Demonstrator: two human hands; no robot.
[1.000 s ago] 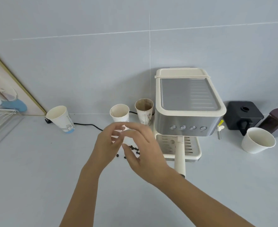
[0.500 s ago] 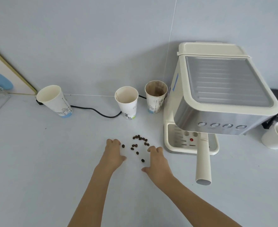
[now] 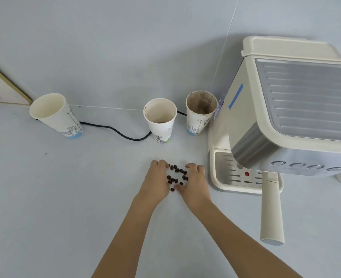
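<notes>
Several dark coffee beans (image 3: 176,174) lie in a loose cluster on the pale counter (image 3: 65,197). My left hand (image 3: 157,182) and my right hand (image 3: 196,184) rest on the counter on either side of the beans. Both are cupped, with curved fingers enclosing the cluster from the far side, and the thumbs nearly meet at the near side. Neither hand lifts a bean. Behind the beans stand three paper cups: a clean one at the left (image 3: 54,115), one in the middle (image 3: 160,119) and a coffee-stained one (image 3: 201,111).
A cream and steel espresso machine (image 3: 298,109) stands close on the right, with its drip tray (image 3: 219,169) next to my right hand and a long portafilter handle (image 3: 272,213) pointing toward me. A black cable (image 3: 115,131) runs along the wall behind the cups.
Both hands came down from the air to the counter, then slid inward toward each other. The scattered beans are now gathered into a tighter cluster between them. The camera moved closer.
</notes>
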